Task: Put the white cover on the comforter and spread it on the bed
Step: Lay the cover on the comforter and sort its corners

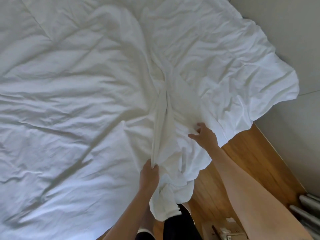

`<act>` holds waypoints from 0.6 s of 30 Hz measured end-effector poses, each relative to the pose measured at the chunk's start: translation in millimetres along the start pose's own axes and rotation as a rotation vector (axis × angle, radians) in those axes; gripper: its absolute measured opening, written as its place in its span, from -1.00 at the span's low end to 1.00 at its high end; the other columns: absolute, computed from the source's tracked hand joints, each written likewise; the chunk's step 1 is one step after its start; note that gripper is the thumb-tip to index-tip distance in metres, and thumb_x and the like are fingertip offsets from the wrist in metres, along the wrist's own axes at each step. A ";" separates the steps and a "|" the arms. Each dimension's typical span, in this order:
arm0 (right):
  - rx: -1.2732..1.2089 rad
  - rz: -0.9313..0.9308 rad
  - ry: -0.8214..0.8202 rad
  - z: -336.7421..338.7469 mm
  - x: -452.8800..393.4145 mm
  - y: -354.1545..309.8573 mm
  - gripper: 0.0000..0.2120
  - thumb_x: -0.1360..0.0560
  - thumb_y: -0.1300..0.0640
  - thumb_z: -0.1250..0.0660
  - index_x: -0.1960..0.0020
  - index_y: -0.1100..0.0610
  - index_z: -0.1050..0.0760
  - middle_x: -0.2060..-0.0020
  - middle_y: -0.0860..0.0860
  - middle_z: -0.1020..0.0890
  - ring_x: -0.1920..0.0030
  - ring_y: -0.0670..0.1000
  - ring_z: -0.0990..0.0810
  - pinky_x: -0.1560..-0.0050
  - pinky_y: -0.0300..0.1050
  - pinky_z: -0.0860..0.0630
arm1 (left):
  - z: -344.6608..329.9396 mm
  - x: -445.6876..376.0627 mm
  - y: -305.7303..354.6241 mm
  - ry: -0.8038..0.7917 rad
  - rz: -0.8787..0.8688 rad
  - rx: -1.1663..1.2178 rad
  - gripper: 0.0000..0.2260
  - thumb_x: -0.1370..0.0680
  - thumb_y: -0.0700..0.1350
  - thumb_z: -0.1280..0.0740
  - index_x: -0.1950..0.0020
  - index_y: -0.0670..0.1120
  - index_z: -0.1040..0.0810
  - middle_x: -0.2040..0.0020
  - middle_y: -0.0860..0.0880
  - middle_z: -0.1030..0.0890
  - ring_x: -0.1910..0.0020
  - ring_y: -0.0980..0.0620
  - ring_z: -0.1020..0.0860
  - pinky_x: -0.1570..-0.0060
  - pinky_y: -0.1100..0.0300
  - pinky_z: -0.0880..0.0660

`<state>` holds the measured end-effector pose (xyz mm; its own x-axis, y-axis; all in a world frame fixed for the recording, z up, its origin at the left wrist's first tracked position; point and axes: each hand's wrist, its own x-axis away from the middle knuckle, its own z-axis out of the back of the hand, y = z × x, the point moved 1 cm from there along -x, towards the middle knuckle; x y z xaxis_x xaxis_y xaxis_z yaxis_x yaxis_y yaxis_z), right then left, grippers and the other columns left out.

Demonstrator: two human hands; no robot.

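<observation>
While I watch through the head camera, my left hand (149,177) pinches a gathered ridge of the white cover (216,54), its fingers (153,168) curled tight round the bunched cloth near the bed's near edge. From that grip the ridge runs as a long raised fold away from me toward the middle of the bed. My right hand (205,135) reaches in just to the right of the fold, its fingers (199,126) loosely bent and spread over the wrinkled cloth; the fingertips touch the cover, yet I cannot tell whether they have caught any of it.

On the right half of the bed the cover lies crumpled, with its wavy edge hanging past the bed's side over the wooden floor (242,153). A loose end of it droops below my left hand, off the bed edge, in front of my dark clothing (180,226). Across the left half spreads the comforter (60,84), flat but creased, with faint stitched lines near the far corner. I cannot make out exactly where the cover ends and the comforter begins along the middle fold.

Beyond the bed on the right stands a pale wall (285,32). Some metal tubes (308,205) show at the lower right corner.
</observation>
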<state>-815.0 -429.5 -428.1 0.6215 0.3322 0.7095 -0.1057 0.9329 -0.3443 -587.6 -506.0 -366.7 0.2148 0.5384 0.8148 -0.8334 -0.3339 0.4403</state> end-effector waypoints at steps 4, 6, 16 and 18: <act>-0.051 0.096 -0.209 -20.0 42.9 -22.7 -0.84 -0.49 0.15 -0.28 0.02 0.22 -0.55 0.19 0.08 -0.60 0.07 0.20 -0.60 0.25 -0.10 -0.36 | -1.7 14.9 10.8 -0.117 0.055 0.114 -0.81 -0.62 -0.09 -0.22 -0.17 -0.12 -0.50 0.07 -0.01 -0.60 0.09 0.02 -0.57 0.07 0.09 -0.52; -0.141 0.182 -0.264 -28.4 88.0 -39.7 -0.77 -0.53 0.14 -0.25 -0.16 0.13 -0.54 0.03 0.07 -0.64 0.03 0.11 -0.58 0.17 -0.18 -0.42 | 2.8 23.2 20.0 -0.185 0.120 0.279 -0.57 -0.52 0.22 -0.31 -0.21 -0.07 -0.50 -0.01 0.01 -0.62 0.01 0.04 -0.59 -0.07 0.09 -0.52; -0.353 0.308 -0.572 -39.1 252.6 -62.5 -0.87 -0.57 0.18 -0.26 -0.02 0.09 -0.59 0.12 -0.09 -0.61 0.13 -0.22 -0.57 0.07 -0.32 -0.47 | 92.2 109.2 -0.4 0.177 0.125 0.052 -0.70 -0.40 -0.20 -0.28 -0.11 -0.21 -0.48 0.14 -0.11 -0.57 0.09 -0.19 -0.58 0.23 0.10 -0.47; -0.570 0.109 -0.440 -30.8 260.3 -81.5 -0.93 -0.58 0.07 -0.28 -0.01 -0.02 -0.54 0.03 -0.04 -0.61 0.00 -0.07 -0.58 -0.04 -0.17 -0.51 | 113.4 139.0 -10.3 0.242 0.080 0.003 -0.78 -0.46 -0.22 -0.26 -0.10 -0.13 -0.41 0.18 -0.03 -0.51 0.12 -0.14 -0.53 0.24 0.13 -0.42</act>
<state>-620.7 -423.3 -234.4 0.2480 0.5561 0.7932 0.3462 0.7139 -0.6087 -491.4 -515.4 -215.2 0.0198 0.6797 0.7332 -0.8414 -0.3849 0.3795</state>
